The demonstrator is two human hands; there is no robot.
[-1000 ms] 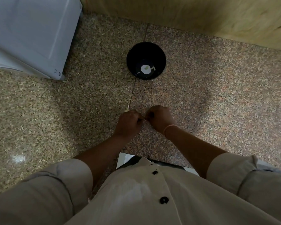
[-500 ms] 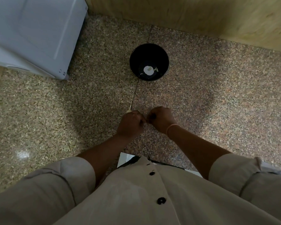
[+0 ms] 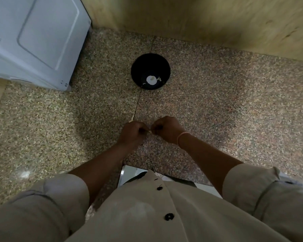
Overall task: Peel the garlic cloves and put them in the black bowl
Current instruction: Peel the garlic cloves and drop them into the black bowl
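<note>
The black bowl [image 3: 150,71] stands on the speckled stone counter, straight ahead of my hands; a pale garlic piece [image 3: 151,79] lies in its bottom. My left hand [image 3: 132,132] and my right hand [image 3: 166,129] meet knuckle to knuckle over the counter, fingers curled. Between their fingertips they pinch a small pale garlic clove [image 3: 149,131], of which only a sliver shows. A thin pale scrap of peel [image 3: 131,119] lies on the counter just beyond my left hand.
A white appliance [image 3: 35,41] fills the far left corner. A wooden wall [image 3: 217,20] runs along the back of the counter. A dark seam [image 3: 138,100] crosses the stone from bowl to hands. The counter's front edge lies below my forearms.
Both hands have stayed together on the clove, with only small finger movements. The view has shifted slightly, so bowl and appliance sit a little lower in frame.
</note>
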